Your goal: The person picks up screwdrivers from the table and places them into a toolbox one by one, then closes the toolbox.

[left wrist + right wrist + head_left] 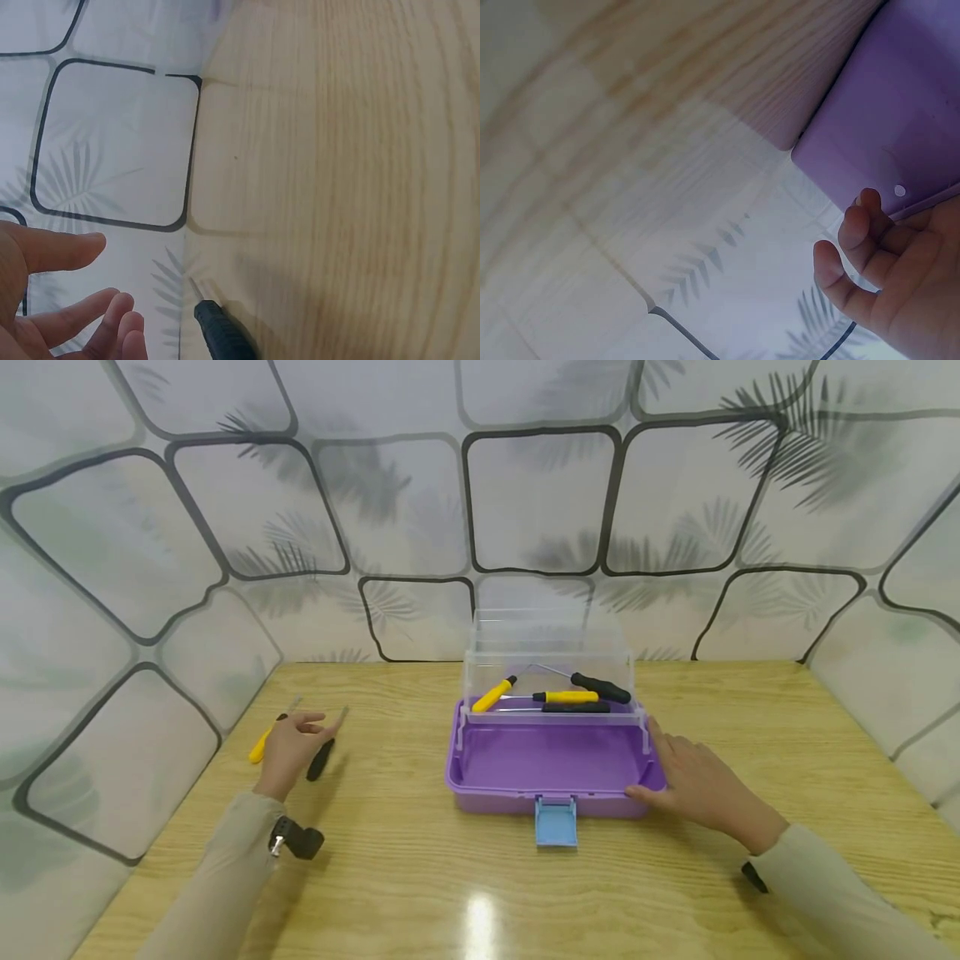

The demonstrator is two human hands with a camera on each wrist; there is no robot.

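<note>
My left hand [292, 746] is over the table's left side, thumb and fingers apart in the left wrist view with nothing between them. Below it lie a yellow-handled screwdriver [259, 748] and a black-handled screwdriver [321, 760], the latter also beside the hand in the left wrist view [223, 330]. A purple toolbox [495, 800] stands with its clear lid [547, 631] raised. My right hand [693, 781] holds its front right corner, thumb on the front rim and fingers along the side wall. In the right wrist view, the fingers are bent by the purple wall [885, 120].
Several yellow- and black-handled tools, such as a yellow screwdriver [570, 697] and a black-handled tool [600, 687], lie in the toolbox's raised clear tray [480, 718]. A blue latch [556, 823] hangs open in front. Patterned wall covering [540, 502] encloses the wooden table [390, 860].
</note>
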